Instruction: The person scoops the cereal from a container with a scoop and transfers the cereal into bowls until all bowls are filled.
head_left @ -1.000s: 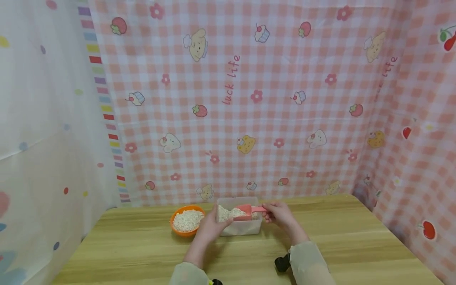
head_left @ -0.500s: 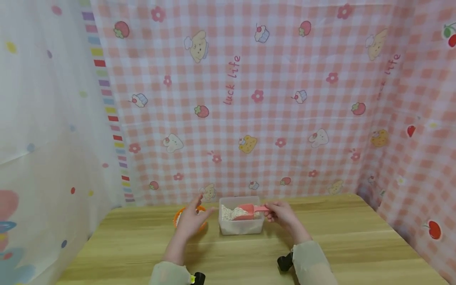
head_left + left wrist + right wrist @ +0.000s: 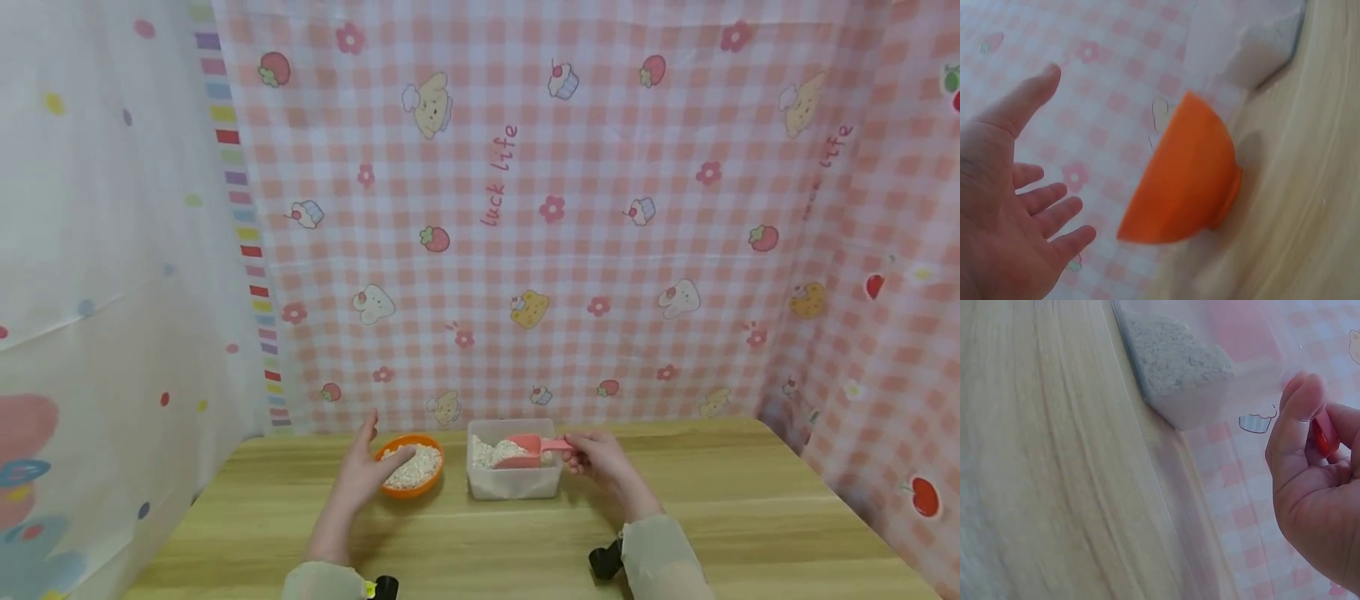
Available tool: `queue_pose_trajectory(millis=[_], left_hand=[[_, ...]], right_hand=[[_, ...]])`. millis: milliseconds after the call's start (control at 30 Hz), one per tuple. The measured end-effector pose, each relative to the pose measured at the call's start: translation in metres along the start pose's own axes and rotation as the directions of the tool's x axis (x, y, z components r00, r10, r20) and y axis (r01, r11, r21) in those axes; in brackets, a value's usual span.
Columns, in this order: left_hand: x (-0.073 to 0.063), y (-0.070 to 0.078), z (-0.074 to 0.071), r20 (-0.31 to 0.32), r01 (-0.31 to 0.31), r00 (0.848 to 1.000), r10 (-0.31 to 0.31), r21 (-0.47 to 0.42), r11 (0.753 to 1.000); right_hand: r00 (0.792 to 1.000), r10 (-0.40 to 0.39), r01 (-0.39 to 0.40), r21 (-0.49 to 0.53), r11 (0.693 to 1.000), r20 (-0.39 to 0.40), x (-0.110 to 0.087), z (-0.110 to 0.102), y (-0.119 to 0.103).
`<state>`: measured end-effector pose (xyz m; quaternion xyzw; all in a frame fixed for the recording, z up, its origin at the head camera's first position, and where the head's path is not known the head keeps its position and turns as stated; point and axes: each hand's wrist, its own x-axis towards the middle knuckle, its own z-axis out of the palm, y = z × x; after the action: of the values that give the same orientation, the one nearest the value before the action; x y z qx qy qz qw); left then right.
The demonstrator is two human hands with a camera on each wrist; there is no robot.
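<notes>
My right hand [image 3: 600, 458] grips the handle of a pink scoop [image 3: 529, 450], whose blade lies in the oats inside a clear plastic box [image 3: 514, 483]. In the right wrist view the thumb and curled fingers close round the red-pink handle end [image 3: 1325, 434]. My left hand [image 3: 363, 471] is spread, thumb apart from the fingers, at the left side of an orange bowl [image 3: 408, 492] filled with pale oat flakes [image 3: 420, 468]. The left wrist view shows a gap between that hand [image 3: 1016, 206] and the bowl [image 3: 1185, 181], with nothing held.
Bowl and box stand side by side on a wooden table [image 3: 480, 542], near its back edge. A pink checked curtain [image 3: 510, 250] hangs behind the table, with a white dotted curtain [image 3: 112, 292] on the left. Black wrist cameras [image 3: 606, 560] sit by both sleeves.
My left hand has let go of the box's left side and moved left, passing over the bowl to its far left side. The right hand still holds the scoop in the box.
</notes>
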<state>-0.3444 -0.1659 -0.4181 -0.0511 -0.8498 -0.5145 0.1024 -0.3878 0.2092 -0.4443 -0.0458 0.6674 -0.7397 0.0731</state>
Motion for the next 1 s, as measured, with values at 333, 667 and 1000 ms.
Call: queue_pose_trajectory(millis=[333,667,1000], left_hand=[[0.0,-0.021,-0.003,0.079,0.036,0.996,-0.035,-0.008,0.999],[-0.002,-0.034,0.004,0.128,0.122,0.984,-0.126,0.033,0.992],[-0.004,-0.039,0.004,0.163,0.087,0.982,-0.093,0.039,0.995]], right_hand=[[1.0,-0.005,0.005,0.018,1.0,-0.001,0.0,0.001,0.002],[1.0,-0.002,0.001,0.026,1.0,0.017,0.0,0.001,0.002],[1.0,0.01,-0.01,0.026,1.0,0.004,0.001,0.0,0.004]])
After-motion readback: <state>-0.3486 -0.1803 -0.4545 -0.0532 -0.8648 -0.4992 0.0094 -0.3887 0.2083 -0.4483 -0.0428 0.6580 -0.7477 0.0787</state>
